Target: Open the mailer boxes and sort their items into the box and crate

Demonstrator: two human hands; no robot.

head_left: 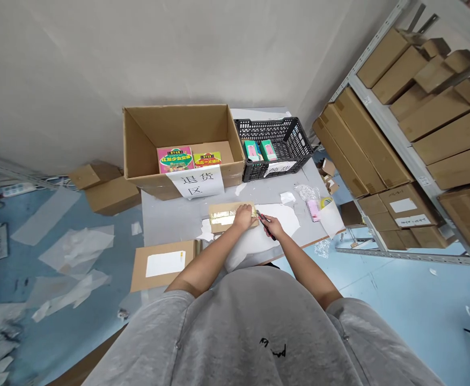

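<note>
A small cardboard box (221,210) with shiny clear tape across its top lies on the grey table (154,214). My left hand (243,216) grips it near its right end, fingers bent over the top. In my right hand (273,227) is a dark box cutter with red on it (267,225), its front end at the box's right edge. I cannot make out whether the blade touches the tape. White paper (287,214) lies under and beside the box. A larger flat carton (158,264) with a white label sits nearer me on the left.
Behind stand a big open carton (146,155) with colourful packs and a black plastic crate (275,128) with green boxes. Bubble wrap (306,193) and a tape roll (325,202) lie right. Shelves of cartons (440,128) line the right; paper scraps (78,249) litter the left floor.
</note>
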